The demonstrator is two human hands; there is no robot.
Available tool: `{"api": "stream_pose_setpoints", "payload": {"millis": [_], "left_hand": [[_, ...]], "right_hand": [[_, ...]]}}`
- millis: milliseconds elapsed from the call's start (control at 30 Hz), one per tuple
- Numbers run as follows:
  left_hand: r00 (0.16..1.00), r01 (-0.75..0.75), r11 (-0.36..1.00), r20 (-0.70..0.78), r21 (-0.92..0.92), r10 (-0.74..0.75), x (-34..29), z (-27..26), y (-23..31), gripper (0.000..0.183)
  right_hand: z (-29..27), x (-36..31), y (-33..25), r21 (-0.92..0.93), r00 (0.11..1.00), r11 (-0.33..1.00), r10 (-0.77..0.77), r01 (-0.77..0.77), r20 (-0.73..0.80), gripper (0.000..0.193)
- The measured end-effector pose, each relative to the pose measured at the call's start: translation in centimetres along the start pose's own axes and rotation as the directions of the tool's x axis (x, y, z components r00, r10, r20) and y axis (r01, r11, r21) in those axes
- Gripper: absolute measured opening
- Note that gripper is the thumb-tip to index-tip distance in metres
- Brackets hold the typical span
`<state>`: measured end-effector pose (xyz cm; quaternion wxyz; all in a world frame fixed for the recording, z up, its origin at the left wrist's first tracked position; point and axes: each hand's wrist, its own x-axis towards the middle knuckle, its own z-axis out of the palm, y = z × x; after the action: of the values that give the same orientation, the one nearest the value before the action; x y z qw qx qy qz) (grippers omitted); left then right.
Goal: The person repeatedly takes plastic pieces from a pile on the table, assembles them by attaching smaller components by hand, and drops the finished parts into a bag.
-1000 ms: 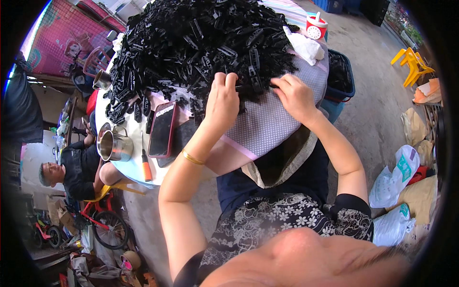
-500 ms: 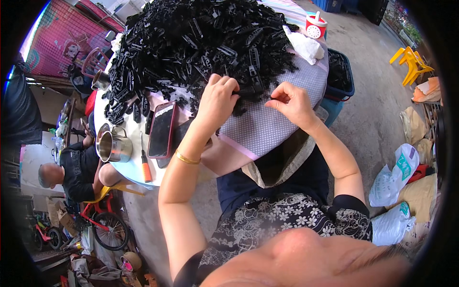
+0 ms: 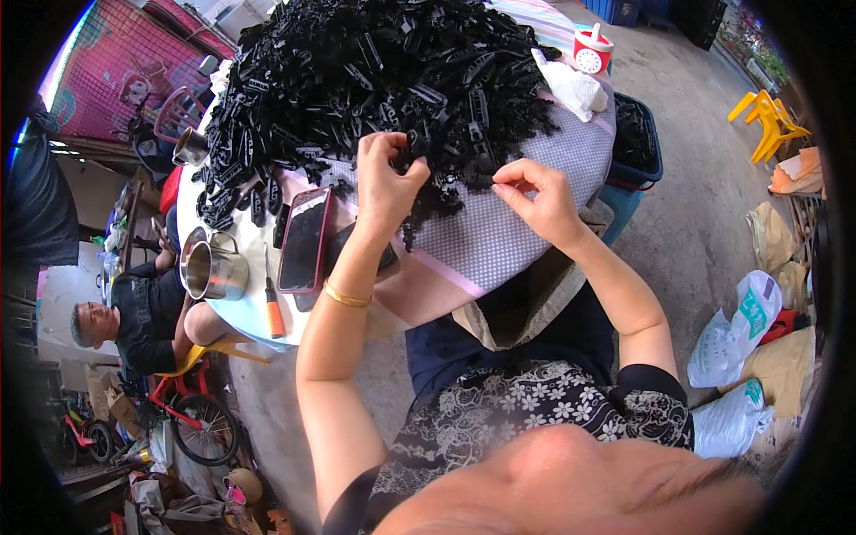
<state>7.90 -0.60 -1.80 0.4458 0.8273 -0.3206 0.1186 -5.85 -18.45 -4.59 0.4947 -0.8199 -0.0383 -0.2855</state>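
I have the left hand (image 3: 383,185) over the near edge of the pile (image 3: 357,85), fingers curled, gripping 1 black piece (image 3: 415,143) between thumb and fingers. The right hand (image 3: 539,201) is narrow, thumb and fingertip brought together just right of the pile's near edge; I cannot tell if anything tiny is pinched there. The 2 hands are apart, and I see the piece on the side of the left hand that faces the right.

The pile covers the far part of the bench (image 3: 242,315), with loose bits scattered onto the dotted cloth (image 3: 481,245) between the hands. Left of the left forearm I make out a phone (image 3: 304,242), then a screwdriver (image 3: 273,308) with an orange handle and a steel mug (image 3: 214,270). A tissue (image 3: 572,89) lies right of the pile, near a red and white pot (image 3: 592,52).

Beside the bench, on the right, I see a dark bin (image 3: 635,147) with black things in it. An open sack (image 3: 475,325) is between the bench and the lap. A person (image 3: 147,312) sits at the left, near a red bike (image 3: 203,426).
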Motion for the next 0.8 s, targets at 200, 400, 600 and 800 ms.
{"api": "stream_pose_setpoints", "payload": {"millis": [200,400,600,800], "left_hand": [[0.987,0.003,0.923,-0.147,-0.385,-0.064,0.1,0.1,-0.6,0.024],[0.864,0.503,0.260,0.478,-0.824,-0.158,-1.6,1.2,0.2,0.026],[0.766,0.638,0.207,0.637,-0.741,-0.082,-2.5,2.2,0.9,0.028],[0.762,0.645,0.209,0.640,-0.735,-0.104,-2.9,2.1,1.0,0.028]], "right_hand": [[0.4,0.2,0.1,0.041,0.988,0.995,-0.087,0.093,-0.125,0.007],[0.7,0.5,-1.9,-0.062,0.946,0.970,-0.242,0.234,-0.215,0.010],[1.0,2.0,-2.1,-0.271,0.864,0.875,-0.460,0.402,-0.206,0.013],[1.2,1.8,-2.1,-0.363,0.878,0.848,-0.459,0.387,-0.137,0.010]]}}
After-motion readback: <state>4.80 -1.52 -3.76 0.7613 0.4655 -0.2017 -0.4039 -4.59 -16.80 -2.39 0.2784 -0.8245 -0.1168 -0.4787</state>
